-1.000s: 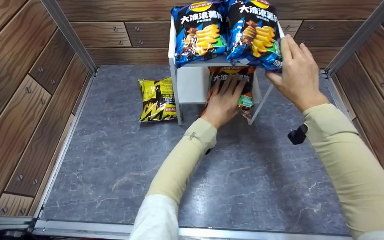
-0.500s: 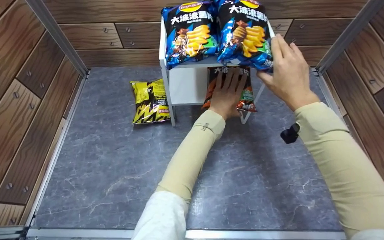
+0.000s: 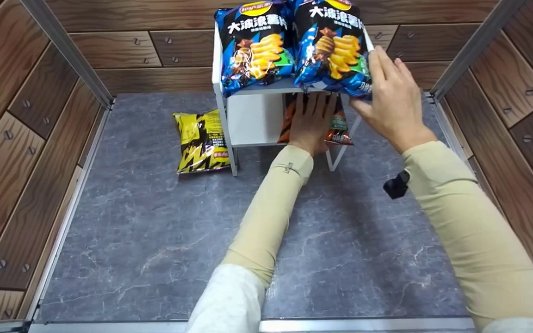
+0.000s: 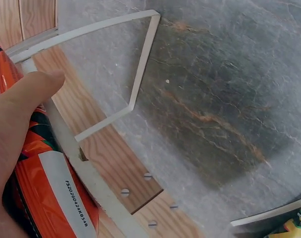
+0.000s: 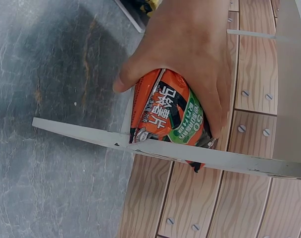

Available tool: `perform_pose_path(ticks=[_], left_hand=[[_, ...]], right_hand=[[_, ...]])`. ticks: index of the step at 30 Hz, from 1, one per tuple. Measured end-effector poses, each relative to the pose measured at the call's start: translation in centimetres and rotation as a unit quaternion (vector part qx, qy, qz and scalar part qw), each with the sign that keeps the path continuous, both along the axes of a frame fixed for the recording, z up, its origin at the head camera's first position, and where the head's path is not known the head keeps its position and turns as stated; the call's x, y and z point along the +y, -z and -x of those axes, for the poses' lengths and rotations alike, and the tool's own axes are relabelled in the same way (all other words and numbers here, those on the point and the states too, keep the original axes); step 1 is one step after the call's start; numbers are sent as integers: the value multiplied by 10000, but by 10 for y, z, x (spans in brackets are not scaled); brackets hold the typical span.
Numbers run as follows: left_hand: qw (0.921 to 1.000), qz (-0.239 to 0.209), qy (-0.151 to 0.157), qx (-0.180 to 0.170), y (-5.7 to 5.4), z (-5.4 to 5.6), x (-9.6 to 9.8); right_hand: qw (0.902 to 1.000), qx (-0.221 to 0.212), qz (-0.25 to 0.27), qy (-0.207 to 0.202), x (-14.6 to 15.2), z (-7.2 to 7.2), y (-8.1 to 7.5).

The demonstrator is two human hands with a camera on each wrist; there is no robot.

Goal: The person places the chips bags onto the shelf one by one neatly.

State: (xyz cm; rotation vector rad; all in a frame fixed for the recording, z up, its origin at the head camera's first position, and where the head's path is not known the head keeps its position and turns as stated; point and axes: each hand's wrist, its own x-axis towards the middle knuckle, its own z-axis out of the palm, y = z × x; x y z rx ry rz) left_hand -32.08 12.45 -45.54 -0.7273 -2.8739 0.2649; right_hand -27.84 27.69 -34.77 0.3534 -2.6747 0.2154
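Observation:
My left hand (image 3: 312, 120) reaches into the lower tier of a small white rack (image 3: 252, 115). Its fingers lie straight over an orange and black bag of potato chips (image 3: 339, 122), pressing on its front. In the left wrist view the thumb (image 4: 36, 89) lies along the edge of the orange bag (image 4: 56, 198). The right wrist view shows that same bag (image 5: 160, 109) beneath the left hand (image 5: 190, 54). At the rack's upper right side rests my right hand (image 3: 393, 95), fingers extended, beside a blue bag of chips (image 3: 331, 46); its contact with the rack is partly hidden.
A second blue bag of chips (image 3: 255, 51) stands on the upper tier, at left. On the grey marbled floor (image 3: 155, 240), left of the rack, lies a yellow and black bag of chips (image 3: 199, 143). Wood-patterned walls (image 3: 12, 185) enclose three sides.
The left hand has moved deeper into the lower tier, and the orange bag has gone up and inward with it. The right hand keeps its place at the rack. The head view has shifted slightly.

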Motion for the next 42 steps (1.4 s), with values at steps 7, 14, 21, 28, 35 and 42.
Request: perform_pose_path(ticks=[7, 14, 21, 28, 35, 42], left_hand=[[9995, -313, 88, 63, -2, 4, -2], [9970, -761, 164, 26, 2, 5, -9], [9922, -998, 694, 270, 0, 3, -15], [9826, -1358, 1230, 294, -8, -5, -19], [9783, -1124, 1519, 845, -14, -18, -34], [9658, -1573, 1943, 695, -12, -38, -64]], right_hand=[[10000, 31, -80, 11, 1, -1, -2], [9998, 51, -172, 11, 0, 0, -1], [9995, 222, -206, -52, 0, 0, 0], [9996, 168, -209, -7, 3, 0, 0], [9995, 224, -225, -29, 5, 0, 0], [9996, 86, -271, 50, 3, 0, -1]])
